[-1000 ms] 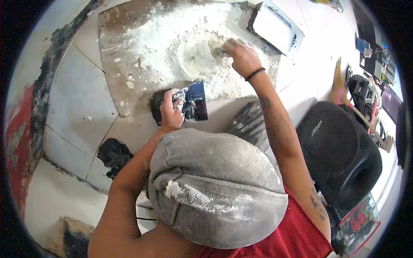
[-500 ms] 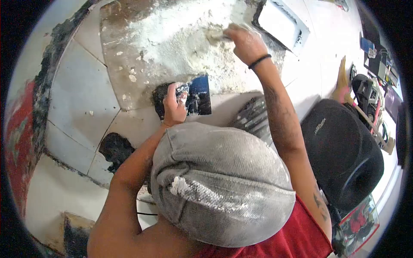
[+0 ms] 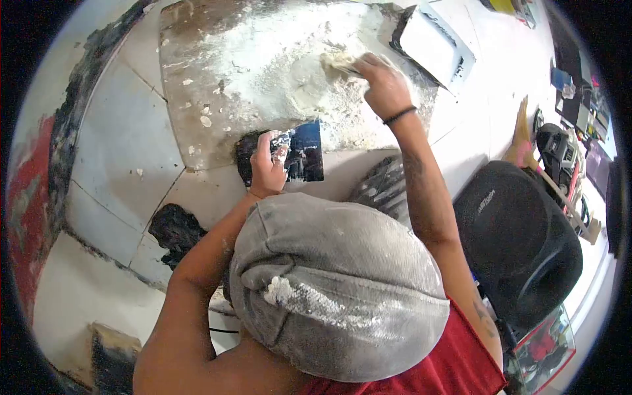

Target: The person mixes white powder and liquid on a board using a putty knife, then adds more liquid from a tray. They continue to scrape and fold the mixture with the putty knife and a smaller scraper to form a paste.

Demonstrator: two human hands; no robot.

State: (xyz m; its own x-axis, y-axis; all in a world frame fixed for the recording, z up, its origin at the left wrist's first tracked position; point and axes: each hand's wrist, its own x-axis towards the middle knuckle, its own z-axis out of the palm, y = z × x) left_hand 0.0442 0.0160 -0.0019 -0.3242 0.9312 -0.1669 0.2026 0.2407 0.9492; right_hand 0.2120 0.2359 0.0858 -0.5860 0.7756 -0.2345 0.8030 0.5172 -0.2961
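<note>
My left hand [image 3: 268,172] is closed around the handle of a dark blue, paste-smeared trowel [image 3: 305,150], held flat by the near edge of a brown board [image 3: 187,135]. Across the board lies a heap of white powder [image 3: 263,59] with a damp-looking patch in its middle. My right hand [image 3: 387,91], with a black band at the wrist, is closed over a scraper [image 3: 349,64] at the right side of the powder. Pale paste covers the scraper, so most of its shape is hidden.
Right of the board lies a white tray-like container [image 3: 434,43] with dark edges. A black speaker-like case [image 3: 520,240] stands by my right arm. A crumpled black thing [image 3: 174,232] lies on the tiles near my left elbow. My grey cap [image 3: 342,283] fills the lower middle.
My right hand has shifted slightly down and right with the scraper, and more paste shows on it. My left hand and the trowel have hardly moved.
</note>
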